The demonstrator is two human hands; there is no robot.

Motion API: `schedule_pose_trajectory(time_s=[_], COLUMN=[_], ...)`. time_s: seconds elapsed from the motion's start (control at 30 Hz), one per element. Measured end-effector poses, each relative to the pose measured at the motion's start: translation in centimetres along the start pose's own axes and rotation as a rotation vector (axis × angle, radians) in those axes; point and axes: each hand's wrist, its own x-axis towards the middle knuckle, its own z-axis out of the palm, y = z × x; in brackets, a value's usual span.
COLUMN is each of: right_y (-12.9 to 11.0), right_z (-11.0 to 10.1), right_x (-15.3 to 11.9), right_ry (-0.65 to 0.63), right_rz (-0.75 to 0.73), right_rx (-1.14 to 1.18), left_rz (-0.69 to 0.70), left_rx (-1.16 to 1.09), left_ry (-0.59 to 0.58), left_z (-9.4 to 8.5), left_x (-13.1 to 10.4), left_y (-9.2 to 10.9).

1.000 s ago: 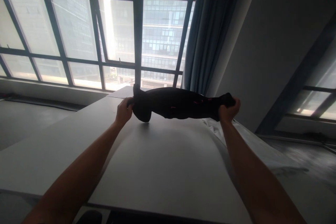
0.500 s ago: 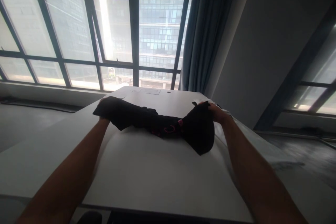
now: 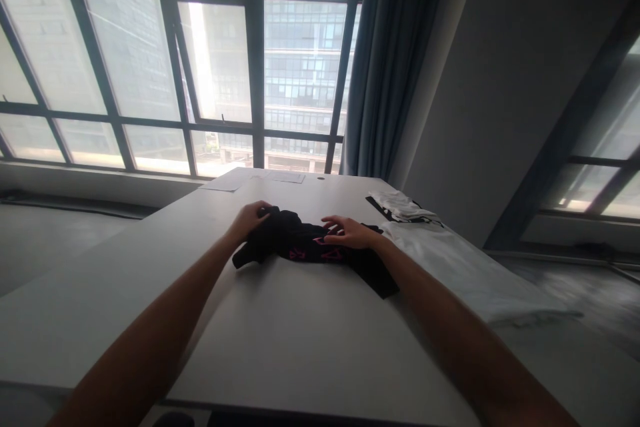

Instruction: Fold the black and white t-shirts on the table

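A black T-shirt with pink print lies bunched across the middle of the white table. One flap of it, like a sleeve, spreads toward me on the right, and a smaller one sticks out on the left. My left hand is closed on the bunched cloth at the left end, its fingertips partly sunk in the folds. Over the right half of the shirt is my right hand, open, fingers stretched to the left above the print. Whether its fingertips touch the cloth I cannot tell.
White cloth is spread along the table's right side. A folded white-and-black garment lies behind it. Sheets of paper rest at the far end, before the windows and a blue-grey curtain.
Both hands have moved inward from the shirt's two ends. The right hand has let go of its end, and the raised ends of the shirt have dropped onto the table.
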Motion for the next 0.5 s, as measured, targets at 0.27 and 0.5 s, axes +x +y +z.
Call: schedule_pose_trajectory(time_s=[0.27, 0.5], right_y=[-3.8, -3.2], right_z=[6.1, 1.3], right_x=[1.2, 0.7], right_ry=[0.301, 0.331], right_rz=[-0.230, 0.025], right_rx=[0.126, 0.369], left_rz=[0.314, 0.245], left_rx=[-0.073, 0.458], left_ry=[-0.259, -0.091], left_z=[4.1, 2.8], left_x=[-2.6, -2.1], left_y=[4.7, 0.9])
